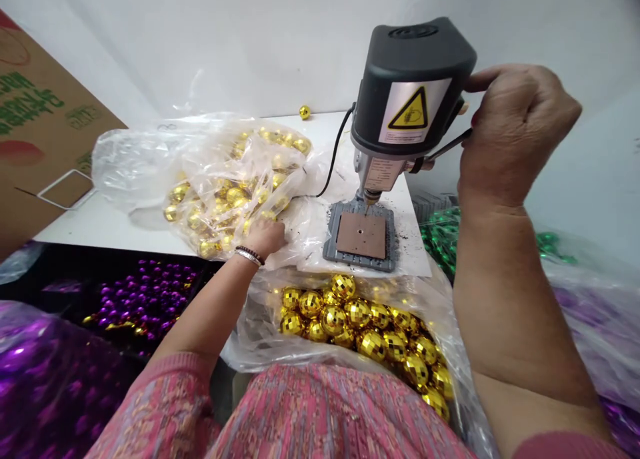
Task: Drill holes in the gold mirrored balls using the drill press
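Note:
A small bench drill (407, 95) stands on the white table (105, 225), its bit over a brown pad on the grey base (361, 237). My right hand (515, 129) is closed round the drill's side lever (447, 149). Reaching forward, my left hand (265, 235) goes into a clear plastic bag of gold faceted balls (220, 185) on the table; its fingers are curled among the balls, and what they hold is hidden. A second open bag of gold balls (370, 332) lies in my lap, below the drill base.
A cardboard box (40, 125) stands at the left. Purple balls (143, 295) lie in bags below the table on the left, green ones (440, 235) at the right. One loose gold ball (305, 112) sits by the wall. A black cable (335, 152) runs from the drill.

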### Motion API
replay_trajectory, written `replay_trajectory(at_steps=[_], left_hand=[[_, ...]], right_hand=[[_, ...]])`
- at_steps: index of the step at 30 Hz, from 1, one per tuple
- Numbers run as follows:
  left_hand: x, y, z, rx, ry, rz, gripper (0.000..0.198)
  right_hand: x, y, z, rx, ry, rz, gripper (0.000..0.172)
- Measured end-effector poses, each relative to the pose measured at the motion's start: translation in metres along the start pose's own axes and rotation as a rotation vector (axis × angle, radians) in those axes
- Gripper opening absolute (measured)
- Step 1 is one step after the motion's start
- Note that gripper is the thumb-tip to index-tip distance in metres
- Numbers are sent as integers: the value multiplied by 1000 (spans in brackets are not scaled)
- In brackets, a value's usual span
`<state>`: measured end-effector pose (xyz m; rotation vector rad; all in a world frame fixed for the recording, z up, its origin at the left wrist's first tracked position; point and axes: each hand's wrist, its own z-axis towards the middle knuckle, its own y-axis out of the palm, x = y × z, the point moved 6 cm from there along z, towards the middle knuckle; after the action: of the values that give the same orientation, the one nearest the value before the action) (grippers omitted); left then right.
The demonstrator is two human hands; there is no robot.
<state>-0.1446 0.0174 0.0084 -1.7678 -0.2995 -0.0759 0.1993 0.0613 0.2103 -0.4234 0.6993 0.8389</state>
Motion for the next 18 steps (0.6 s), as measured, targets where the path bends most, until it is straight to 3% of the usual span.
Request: replay_trajectory(at_steps=[4,8,13,18], left_hand=[[2,8,-6,-31,46,-37,21],[18,-2,3,23,119,-58,43],[38,-10,18,175,54,-488,59],[37,12,21,48,-20,-531,50]], right_hand=[[-2,-2,-2,40,3,-11,44],[-3,-3,-3,21,11,-23,43],[-3,-4,-6,15,29,-22,41],[-5,-5,-10,-34,-23,-45,38]])
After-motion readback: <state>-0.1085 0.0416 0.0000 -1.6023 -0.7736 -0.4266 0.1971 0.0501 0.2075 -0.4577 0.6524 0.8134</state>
